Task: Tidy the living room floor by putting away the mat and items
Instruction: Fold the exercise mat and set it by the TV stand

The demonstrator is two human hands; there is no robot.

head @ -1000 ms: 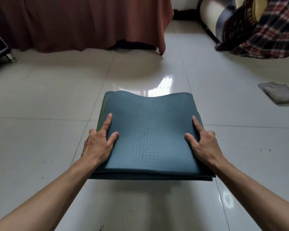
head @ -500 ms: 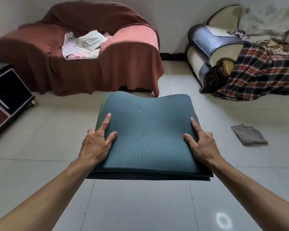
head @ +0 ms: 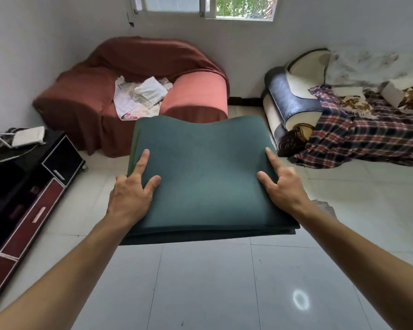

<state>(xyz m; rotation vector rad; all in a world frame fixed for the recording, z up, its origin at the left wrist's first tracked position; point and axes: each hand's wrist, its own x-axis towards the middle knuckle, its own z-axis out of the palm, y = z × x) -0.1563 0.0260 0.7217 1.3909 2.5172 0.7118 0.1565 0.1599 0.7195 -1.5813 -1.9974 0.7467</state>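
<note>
The left hand (head: 129, 198) and the right hand (head: 284, 186) each grip a side of the folded green mat (head: 205, 177), held level above the tiled floor (head: 200, 282).

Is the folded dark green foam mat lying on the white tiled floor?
No, the left hand and the right hand grip the folded green mat by its sides, holding it above the tiled floor.

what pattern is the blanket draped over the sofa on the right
A red, navy and white plaid on the blanket, seen clearly in the head view.
</note>
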